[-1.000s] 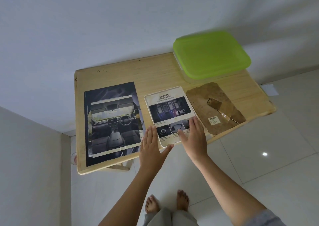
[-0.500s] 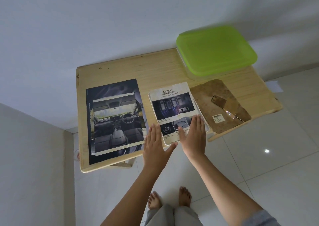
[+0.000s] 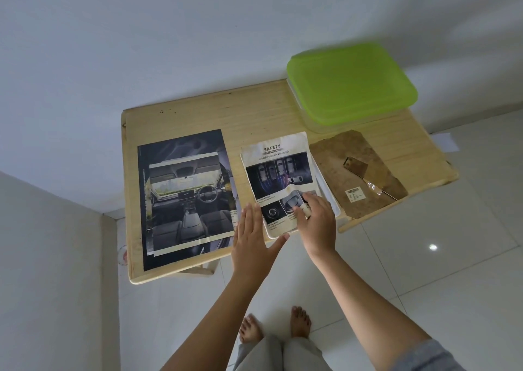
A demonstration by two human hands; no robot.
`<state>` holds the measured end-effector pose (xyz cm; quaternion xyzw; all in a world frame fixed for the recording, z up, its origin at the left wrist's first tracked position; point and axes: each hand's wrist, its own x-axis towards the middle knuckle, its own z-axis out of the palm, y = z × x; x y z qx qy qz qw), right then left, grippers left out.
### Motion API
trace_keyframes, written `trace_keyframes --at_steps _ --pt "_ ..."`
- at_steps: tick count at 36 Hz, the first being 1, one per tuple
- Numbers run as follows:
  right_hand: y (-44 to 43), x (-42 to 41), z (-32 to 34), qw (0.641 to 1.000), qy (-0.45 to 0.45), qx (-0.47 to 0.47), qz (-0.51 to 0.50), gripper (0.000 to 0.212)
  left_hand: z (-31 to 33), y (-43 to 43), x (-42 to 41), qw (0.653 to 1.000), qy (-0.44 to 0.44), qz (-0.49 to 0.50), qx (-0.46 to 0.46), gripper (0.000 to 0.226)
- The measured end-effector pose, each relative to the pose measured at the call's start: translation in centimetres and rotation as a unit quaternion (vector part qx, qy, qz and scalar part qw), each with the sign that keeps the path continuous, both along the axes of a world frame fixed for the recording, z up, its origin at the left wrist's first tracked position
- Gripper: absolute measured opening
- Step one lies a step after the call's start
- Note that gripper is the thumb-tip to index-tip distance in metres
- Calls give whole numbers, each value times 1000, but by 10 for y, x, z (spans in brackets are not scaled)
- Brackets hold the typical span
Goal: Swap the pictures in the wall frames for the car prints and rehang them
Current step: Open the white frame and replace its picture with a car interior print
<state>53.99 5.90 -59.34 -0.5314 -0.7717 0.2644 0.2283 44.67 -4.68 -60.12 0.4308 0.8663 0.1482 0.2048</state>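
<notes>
Right hand [image 3: 316, 221] pinching corner of safety print [image 3: 278, 172]; left hand [image 3: 252, 241] flat beside it on table [image 3: 198, 115].

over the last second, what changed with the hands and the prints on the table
The right hand went from lying flat on the white safety print to curling its fingers and pinching up the print's near right corner. The left hand stayed flat at the print's left edge. The large dark car-interior print, brown backing board and green-lidded box stayed put.

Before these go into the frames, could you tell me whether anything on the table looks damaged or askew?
The safety print is buckled near its lower right, where the right hand pinches it, and its edges look yellowed. The large interior print lies flat but overhangs the table's near edge.
</notes>
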Motion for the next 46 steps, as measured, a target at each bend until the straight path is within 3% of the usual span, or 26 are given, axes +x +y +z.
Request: trace_keyframes --at_steps 7,17,32,37,41,46 --pt "9 0 12 999 49 2 2 36 2 0 0 1000 -4 1 5 96" --pt "29 13 23 996 38 72 45 36 11 4 -6 999 -44 -4 -8 92" --pt "70 59 26 992 41 76 87 32 12 8 -2 997 -78 27 4 88" --pt "98 111 15 996 8 59 72 32 9 7 8 995 -74 53 28 83" --pt "114 141 8 995 -37 56 72 19 5 8 12 994 -69 71 36 81" --pt "141 157 7 995 -84 38 40 29 2 9 13 995 -61 76 32 79"
